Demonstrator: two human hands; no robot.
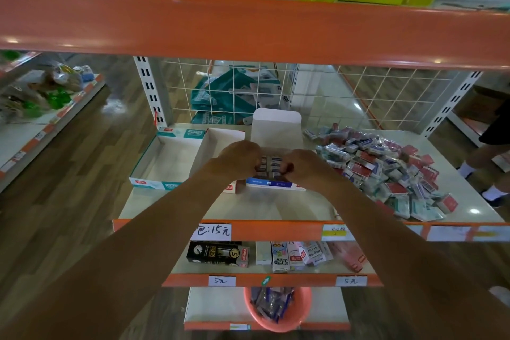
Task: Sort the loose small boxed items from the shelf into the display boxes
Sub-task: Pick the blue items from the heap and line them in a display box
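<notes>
A blue-fronted display box (271,183) stands mid-shelf with its white lid flap (277,125) raised behind. Both my hands sit over it. My left hand (237,159) and my right hand (303,164) curl from either side around a row of small blue-and-white boxed items (271,165) inside it. To the left stand a red-labelled white display box (218,146) and an open teal display box (165,159), whose inside shows bare. A heap of loose small boxed items (386,171), red, blue and teal, lies on the right of the shelf.
The shelf's orange front edge (276,229) carries price labels. A wire grid (358,91) closes the back. An upper orange shelf beam (248,27) hangs overhead. Lower shelves hold boxed stationery (218,254) and an orange basin (277,309). A person's legs (491,168) stand at right.
</notes>
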